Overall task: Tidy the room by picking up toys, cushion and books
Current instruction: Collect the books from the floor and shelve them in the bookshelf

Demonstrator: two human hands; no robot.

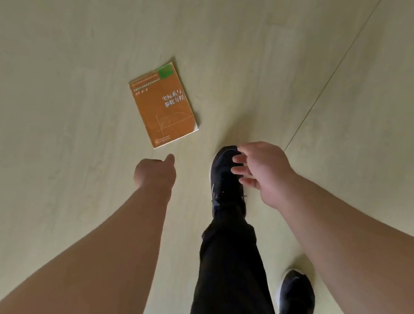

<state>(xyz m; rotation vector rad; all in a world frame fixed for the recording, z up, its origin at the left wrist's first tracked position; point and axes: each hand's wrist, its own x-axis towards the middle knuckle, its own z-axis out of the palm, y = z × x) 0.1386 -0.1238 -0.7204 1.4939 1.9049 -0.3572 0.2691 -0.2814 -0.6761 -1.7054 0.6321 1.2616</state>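
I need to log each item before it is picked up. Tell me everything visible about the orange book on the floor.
The orange book is a thin paperback, closed, lying flat and front cover up on the pale floor, turned slightly askew. The cover has a green block at its top right corner, white Chinese title text and faint curve diagrams lower down. White page edges show along the right side. Nothing touches it but the floor; both hands are apart from it.
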